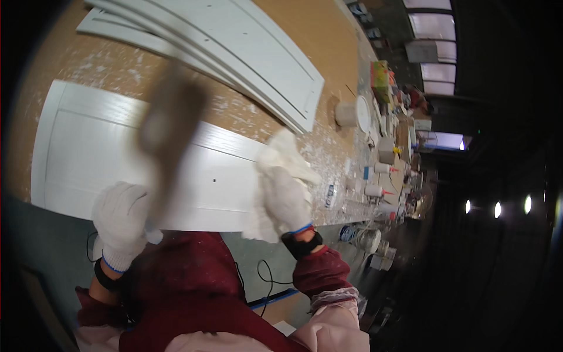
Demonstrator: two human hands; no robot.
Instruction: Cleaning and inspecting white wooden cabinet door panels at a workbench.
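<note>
A white panel with a raised frame [88,141] lies across the near side of the workbench, and a small dark spot shows on its face. My left hand [120,217], in a white knit glove, is at the panel's near edge. Its fingers are closed round the low end of a brown-grey tool [173,123], broad at the top; motion blur hides its exact kind. At the panel's right end my gloved right hand [285,199] grips a bunched white cloth [284,155]. Part of the cloth hangs over the near edge.
More white panels [252,53] lie stacked at the far side of the paint-spotted bench [234,108]. To the right stand a white tub [352,112], several white bottles with red tips [375,190] and a yellow-green box [381,82]. A black cable [270,281] hangs below the bench edge.
</note>
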